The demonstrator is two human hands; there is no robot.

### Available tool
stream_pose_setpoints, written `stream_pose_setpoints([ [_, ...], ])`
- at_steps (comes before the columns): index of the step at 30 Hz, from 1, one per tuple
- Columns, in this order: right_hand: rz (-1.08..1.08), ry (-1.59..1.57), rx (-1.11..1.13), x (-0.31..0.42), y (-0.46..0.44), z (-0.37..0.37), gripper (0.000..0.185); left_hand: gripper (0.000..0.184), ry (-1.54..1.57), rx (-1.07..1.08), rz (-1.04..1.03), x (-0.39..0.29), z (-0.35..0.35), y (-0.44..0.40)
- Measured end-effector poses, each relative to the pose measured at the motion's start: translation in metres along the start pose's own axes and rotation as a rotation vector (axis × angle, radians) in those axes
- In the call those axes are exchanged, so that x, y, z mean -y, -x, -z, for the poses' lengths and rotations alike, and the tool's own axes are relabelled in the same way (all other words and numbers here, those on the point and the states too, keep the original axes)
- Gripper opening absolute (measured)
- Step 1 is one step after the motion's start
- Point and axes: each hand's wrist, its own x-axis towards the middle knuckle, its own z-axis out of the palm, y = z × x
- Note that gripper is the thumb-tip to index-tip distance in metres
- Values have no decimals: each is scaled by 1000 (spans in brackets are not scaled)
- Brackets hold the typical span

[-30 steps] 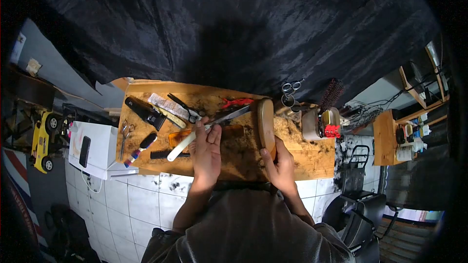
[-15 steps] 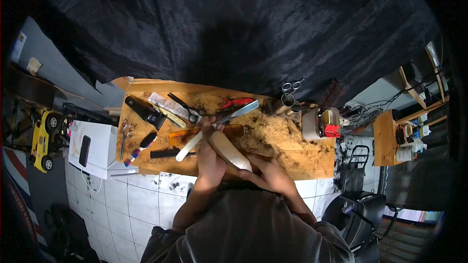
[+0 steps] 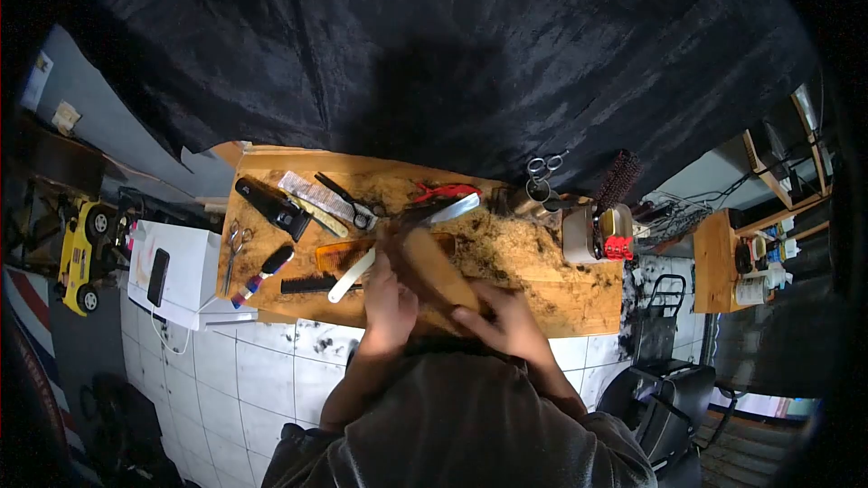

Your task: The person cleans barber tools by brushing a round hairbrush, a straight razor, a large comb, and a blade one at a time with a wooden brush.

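A straight razor lies across my left hand (image 3: 389, 303), its white handle (image 3: 351, 277) sticking out to the lower left and its shiny blade (image 3: 457, 208) pointing to the upper right. My left fingers are closed on the razor. From the right, my right hand (image 3: 508, 316) grips the near end of a wooden-backed brush (image 3: 443, 271). The brush is tilted and slightly blurred, with a dark bristle side facing my left hand. Whether the bristles touch the razor or the fingers I cannot tell. Behind the hands, an orange comb (image 3: 336, 257) is partly covered.
Hair clippings lie scattered over the wooden table (image 3: 579, 294). On its left are a hair clipper (image 3: 269, 206), scissors (image 3: 237, 244), a small brush (image 3: 264, 273) and a black comb (image 3: 307, 285). A container (image 3: 579, 235) with red clips stands right. A black cloth (image 3: 434, 54) hangs behind.
The brush has turned in my right hand, from its pale face showing to its brown back and dark bristle side. My left hand stays nearly still with the razor.
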Motion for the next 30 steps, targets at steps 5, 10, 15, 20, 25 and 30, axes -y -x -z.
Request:
stream_pose_setpoints([
  [5,-98,-201,-451,-2,-10,0,33,40,-40,-14,-15,-3,5,-2],
  [10,-51,21,-22,-6,-3,-13,40,37,-13,27,28,1,-8,2],
  [15,21,-249,-244,-8,3,-2,32,32,-110,-66,51,-9,-8,5],
  [20,-117,-157,-268,-2,-3,-5,33,30,-94,-20,-115,-4,-7,1],
  [25,-56,-117,19,4,6,-2,38,28,-382,80,-369,2,-5,-1],
  [30,115,-316,2,-26,21,21,40,27,-442,62,-388,-15,-4,5],
])
